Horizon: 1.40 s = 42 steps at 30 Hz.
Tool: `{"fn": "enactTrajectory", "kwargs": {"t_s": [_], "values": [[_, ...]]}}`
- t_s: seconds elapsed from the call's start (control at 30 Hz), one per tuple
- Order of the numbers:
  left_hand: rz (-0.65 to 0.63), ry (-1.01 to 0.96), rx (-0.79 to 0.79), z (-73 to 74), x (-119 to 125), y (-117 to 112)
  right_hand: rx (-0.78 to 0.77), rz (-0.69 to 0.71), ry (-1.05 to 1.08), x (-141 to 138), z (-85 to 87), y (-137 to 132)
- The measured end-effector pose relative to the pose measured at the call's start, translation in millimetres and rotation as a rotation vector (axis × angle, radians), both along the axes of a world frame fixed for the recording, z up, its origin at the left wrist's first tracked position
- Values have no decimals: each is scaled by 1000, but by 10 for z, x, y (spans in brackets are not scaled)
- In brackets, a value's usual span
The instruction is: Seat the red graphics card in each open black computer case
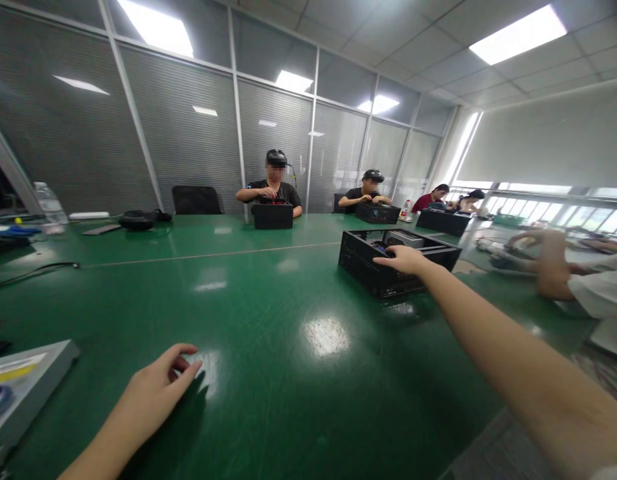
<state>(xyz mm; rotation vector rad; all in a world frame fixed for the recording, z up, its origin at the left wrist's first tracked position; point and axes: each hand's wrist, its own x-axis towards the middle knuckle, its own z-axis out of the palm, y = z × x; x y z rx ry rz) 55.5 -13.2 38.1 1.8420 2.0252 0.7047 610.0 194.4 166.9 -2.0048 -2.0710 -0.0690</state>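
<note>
Nearest the head camera, the right forearm point(518, 373) is stretched across the green table point(268, 353) to an open black computer case point(371, 275), set forward and to the right. Its rim is touched by the right hand point(405, 260); whether it is pinched cannot be told. By the left hand point(161, 387), nothing is held, its fingers loosely curled, thumb apart. Handling of the case seems in hand; for any shift, a firm hold would be called for.

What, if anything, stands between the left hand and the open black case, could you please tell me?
Nothing visible stands between the left hand and the black case; only green tabletop lies between them. The right hand is at the case's near rim.
</note>
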Motion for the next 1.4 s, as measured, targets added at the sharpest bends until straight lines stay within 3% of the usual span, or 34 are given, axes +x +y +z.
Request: {"fn": "enactTrajectory", "kwargs": {"t_s": [0.1,0.2,0.37,0.47,0.6,0.67,0.73,0.83,0.9,1.03,1.13,1.23,1.4], "values": [[-28,2,-4,19,29,-7,-54,183,52,307,-9,107],[-50,-1,-14,54,71,-35,-21,281,47,434,-56,130],[-79,2,-26,152,175,-87,29,324,-36,285,-27,88],[-86,25,-26,181,244,-63,56,293,-228,-206,6,-41],[-92,50,-40,125,271,16,89,257,-407,-1285,85,-381],[-88,46,-35,67,215,37,72,324,-390,-1761,228,-571],[-65,29,-27,11,112,38,-91,485,-353,-2022,449,-742],[-26,-3,-17,-33,-52,15,-324,730,-292,-1913,755,-974],[-8,-14,4,-26,-100,-1,-367,702,-313,-1592,822,-1127],[-42,-3,32,57,9,-33,-388,431,-434,-896,600,-1436],[-108,-6,16,131,157,-67,-253,346,-464,-682,384,-1622],[-119,-26,16,187,247,-93,-154,279,-508,-804,318,-1734],[-44,-149,109,260,287,-74,-313,334,-319,-1551,472,-1890]]}}
